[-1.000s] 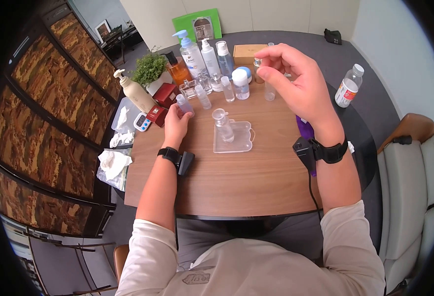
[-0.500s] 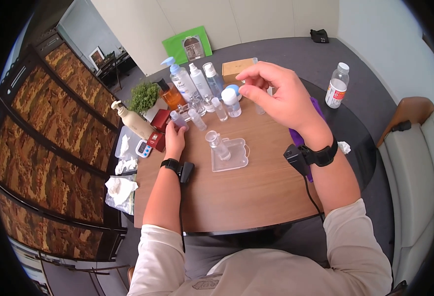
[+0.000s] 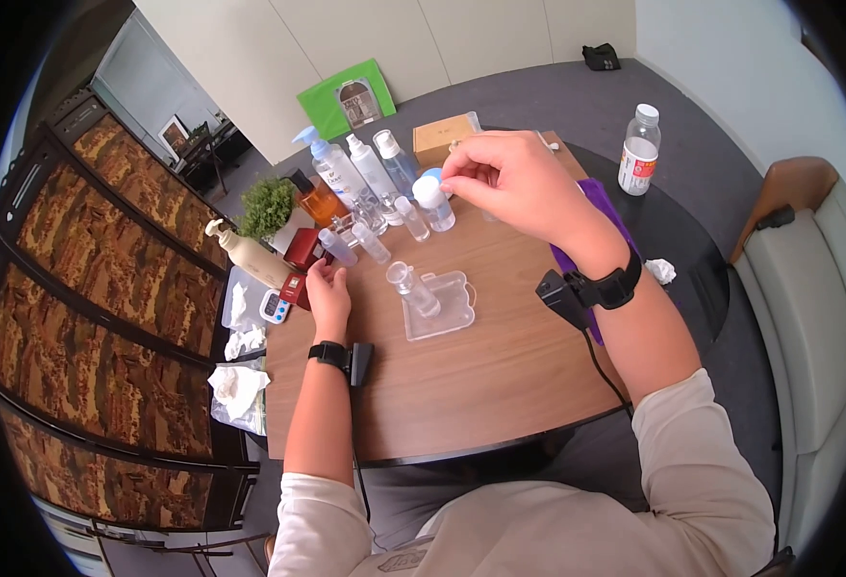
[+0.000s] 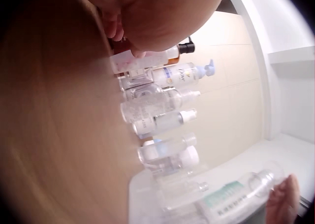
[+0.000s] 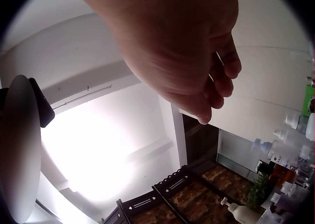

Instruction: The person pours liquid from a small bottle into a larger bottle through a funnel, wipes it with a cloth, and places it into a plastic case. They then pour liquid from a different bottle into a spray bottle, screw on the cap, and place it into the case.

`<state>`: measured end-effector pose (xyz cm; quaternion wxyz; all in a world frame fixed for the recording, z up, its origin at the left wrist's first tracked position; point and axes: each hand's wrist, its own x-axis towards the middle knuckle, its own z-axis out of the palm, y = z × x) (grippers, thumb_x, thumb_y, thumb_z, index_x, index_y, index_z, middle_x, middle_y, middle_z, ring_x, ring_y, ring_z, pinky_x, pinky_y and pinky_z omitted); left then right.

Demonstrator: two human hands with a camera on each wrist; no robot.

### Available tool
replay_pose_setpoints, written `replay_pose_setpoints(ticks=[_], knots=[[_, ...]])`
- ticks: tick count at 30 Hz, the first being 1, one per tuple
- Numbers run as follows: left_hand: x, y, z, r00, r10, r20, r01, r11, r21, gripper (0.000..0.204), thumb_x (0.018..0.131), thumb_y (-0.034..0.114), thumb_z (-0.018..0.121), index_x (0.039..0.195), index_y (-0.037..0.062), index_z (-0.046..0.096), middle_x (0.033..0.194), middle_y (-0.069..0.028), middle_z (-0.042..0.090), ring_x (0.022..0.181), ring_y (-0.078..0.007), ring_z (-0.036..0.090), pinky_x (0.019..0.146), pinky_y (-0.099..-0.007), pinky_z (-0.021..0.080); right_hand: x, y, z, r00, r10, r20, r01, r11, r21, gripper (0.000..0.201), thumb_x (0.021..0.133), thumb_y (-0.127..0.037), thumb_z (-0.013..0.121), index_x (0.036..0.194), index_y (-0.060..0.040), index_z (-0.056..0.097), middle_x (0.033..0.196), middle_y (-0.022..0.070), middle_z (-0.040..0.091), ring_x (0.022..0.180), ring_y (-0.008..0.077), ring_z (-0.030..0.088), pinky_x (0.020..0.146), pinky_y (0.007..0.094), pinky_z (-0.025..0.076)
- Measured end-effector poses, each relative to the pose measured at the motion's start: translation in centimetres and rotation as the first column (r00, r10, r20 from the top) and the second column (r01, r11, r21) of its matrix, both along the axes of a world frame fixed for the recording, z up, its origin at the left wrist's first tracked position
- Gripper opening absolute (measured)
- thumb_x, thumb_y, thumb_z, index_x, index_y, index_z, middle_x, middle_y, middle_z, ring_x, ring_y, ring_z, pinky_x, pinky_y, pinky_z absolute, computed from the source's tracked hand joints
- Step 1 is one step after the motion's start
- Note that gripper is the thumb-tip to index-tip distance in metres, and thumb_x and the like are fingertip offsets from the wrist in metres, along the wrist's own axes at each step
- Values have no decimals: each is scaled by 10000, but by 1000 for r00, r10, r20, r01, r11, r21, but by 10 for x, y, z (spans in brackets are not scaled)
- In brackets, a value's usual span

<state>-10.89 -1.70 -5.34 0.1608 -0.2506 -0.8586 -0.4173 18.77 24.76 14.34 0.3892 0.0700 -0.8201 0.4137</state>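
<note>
In the head view my left hand (image 3: 329, 300) rests low beside two dark red boxes (image 3: 304, 250), just below a small lilac bottle (image 3: 337, 248). The left wrist view shows its bent fingers (image 4: 115, 29) close to a red box; whether they touch it is unclear. My right hand (image 3: 519, 183) is raised over the right side of the table, fingers loosely bent and nothing visible between them in the right wrist view. A clear bottle with a round, wide top (image 3: 413, 288) stands on a transparent tray (image 3: 454, 313), apart from both hands.
Several pump and spray bottles (image 3: 369, 165), a potted plant (image 3: 267, 207) and a cardboard box (image 3: 442, 137) stand at the back. At left are a timer (image 3: 274, 307) and tissues (image 3: 238, 387); at right, a purple cloth (image 3: 604, 207) and a labelled bottle (image 3: 639, 159).
My left hand has let go of the lilac bottle and drawn back toward me. My right hand has come down somewhat, and the head view has shifted.
</note>
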Motion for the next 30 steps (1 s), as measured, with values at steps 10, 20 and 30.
replay_pose_setpoints(ticks=[10,20,30], knots=[[97,27,57,877,-470,96,341,752,565,212,1112,242,594,1065,49,668,874,49,582,792,-46,486,716,-225,396,-14,-12,-15,990,32,138,-40,997,61,139,889,-141,766,907,-5,745,794,108,730,692,189,677,658,318,532],[90,11,33,753,-569,330,312,750,583,312,1115,284,565,1035,15,703,812,66,510,757,-48,438,664,-235,338,-45,-43,-54,928,160,335,-220,964,147,169,862,-94,808,979,-3,729,859,111,744,737,209,704,693,347,560],[107,19,45,728,-680,82,656,727,204,630,692,384,976,1172,64,724,1095,-66,693,1039,-229,603,961,-372,490,-53,-50,-68,977,67,201,-107,975,194,82,890,-73,789,966,-51,807,915,57,784,740,148,722,638,279,566]])
